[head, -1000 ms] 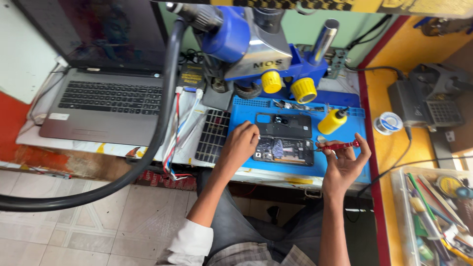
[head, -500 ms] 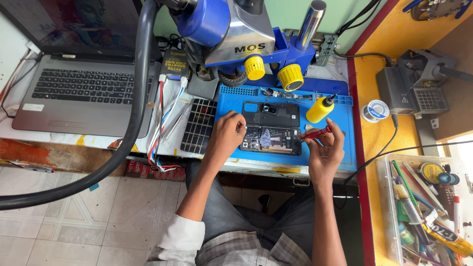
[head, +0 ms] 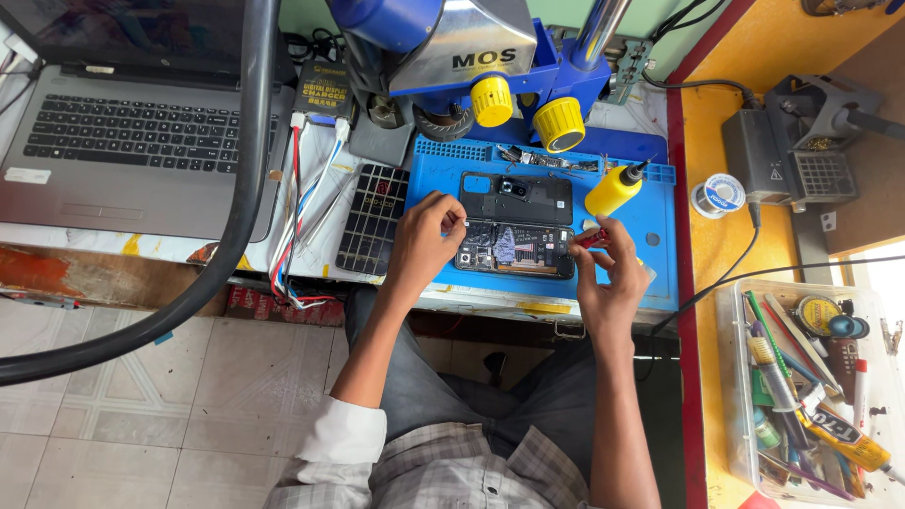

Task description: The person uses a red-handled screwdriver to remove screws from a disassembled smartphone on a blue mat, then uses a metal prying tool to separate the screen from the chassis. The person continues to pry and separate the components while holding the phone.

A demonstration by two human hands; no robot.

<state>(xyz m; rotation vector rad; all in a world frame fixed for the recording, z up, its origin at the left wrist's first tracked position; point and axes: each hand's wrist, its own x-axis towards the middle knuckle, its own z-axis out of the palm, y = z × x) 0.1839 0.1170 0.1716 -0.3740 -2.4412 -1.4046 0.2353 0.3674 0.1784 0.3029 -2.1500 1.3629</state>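
Opened phone, its back off and its boards bare, lies flat near the middle of the blue work mat, just below the separate black back cover. At its left edge the left hand pinches something tiny and pale between thumb and forefinger; what it is cannot be told. At the right edge the right hand is closed around a slim red tool, its tip angled toward the phone. Just above that hand stands a yellow squeeze bottle, with loose small parts scattered along the top of the mat. Behind looms the blue microscope with yellow knobs; a laptop sits to the left, a solder spool and a clear tub of tools to the right. A slip of the tool could likely scratch the exposed board, the pinched piece could drop and vanish among the clutter, and an elbow could tip the bottle onto the electronics.
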